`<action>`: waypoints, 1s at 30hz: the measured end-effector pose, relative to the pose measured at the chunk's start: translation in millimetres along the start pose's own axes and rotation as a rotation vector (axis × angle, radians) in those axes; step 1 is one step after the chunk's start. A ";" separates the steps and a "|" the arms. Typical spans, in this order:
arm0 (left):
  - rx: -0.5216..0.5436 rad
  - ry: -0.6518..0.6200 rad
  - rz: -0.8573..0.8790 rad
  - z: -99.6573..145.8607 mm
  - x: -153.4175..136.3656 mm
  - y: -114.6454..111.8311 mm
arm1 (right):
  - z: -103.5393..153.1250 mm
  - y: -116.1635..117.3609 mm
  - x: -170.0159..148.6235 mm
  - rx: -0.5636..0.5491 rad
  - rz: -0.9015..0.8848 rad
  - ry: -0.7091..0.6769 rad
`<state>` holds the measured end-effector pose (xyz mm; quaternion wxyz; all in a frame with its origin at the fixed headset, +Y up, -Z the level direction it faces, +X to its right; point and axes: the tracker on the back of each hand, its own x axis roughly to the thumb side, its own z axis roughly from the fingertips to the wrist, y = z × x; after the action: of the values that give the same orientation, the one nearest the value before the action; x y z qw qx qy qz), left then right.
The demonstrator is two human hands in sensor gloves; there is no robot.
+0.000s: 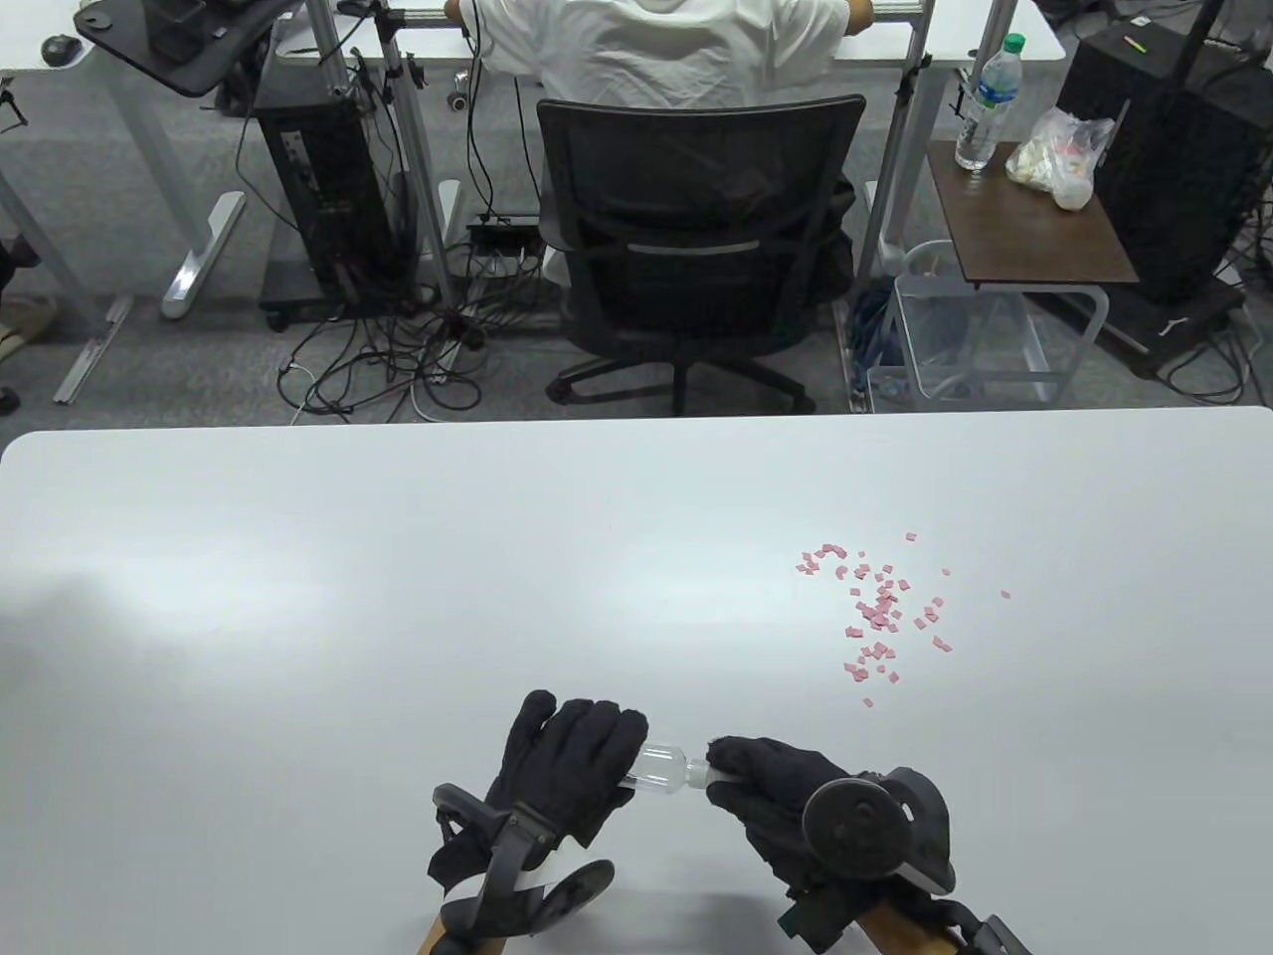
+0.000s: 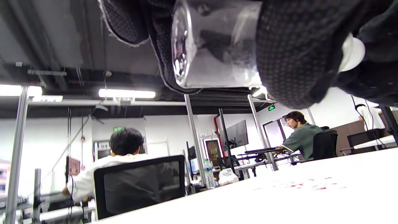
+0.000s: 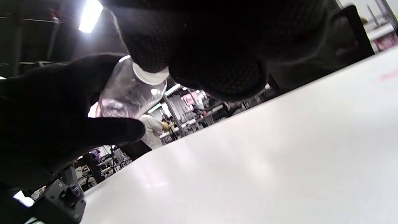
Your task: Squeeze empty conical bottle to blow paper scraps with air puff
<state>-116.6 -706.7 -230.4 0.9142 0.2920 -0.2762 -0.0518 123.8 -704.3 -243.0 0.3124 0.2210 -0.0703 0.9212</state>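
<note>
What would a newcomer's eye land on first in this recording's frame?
Probably the two black-gloved hands at the near table edge: the left hand grips the body of a clear bottle held sideways, while the right hand pinches its white cap. Next, the pink paper scraps scattered on the white table, farther out on the right.

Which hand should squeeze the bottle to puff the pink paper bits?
Probably the left hand: it is wrapped around the bottle body. The right hand only pinches the white cap, which points toward the paper bits.
</note>
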 end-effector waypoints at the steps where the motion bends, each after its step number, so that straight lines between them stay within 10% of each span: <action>1: 0.005 -0.005 -0.030 -1.0 0.2 1.7 | 0.0 0.4 -1.0 0.003 -0.028 0.018; 13: -0.157 0.078 0.057 -7.1 -0.9 -7.3 | -3.1 -3.3 -14.6 0.015 -0.190 0.058; 21: -0.331 0.396 0.445 -40.4 -39.5 -27.0 | -2.3 -22.3 -43.0 -0.047 -0.150 0.100; 30: -0.284 0.730 0.793 -88.4 -89.0 -89.0 | -3.3 -17.0 -40.5 -0.011 -0.072 0.060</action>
<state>-138.3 -712.6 -382.6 0.9304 0.0383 -0.0207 0.3641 161.6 -711.9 -264.3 0.3486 0.1938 -0.0582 0.9152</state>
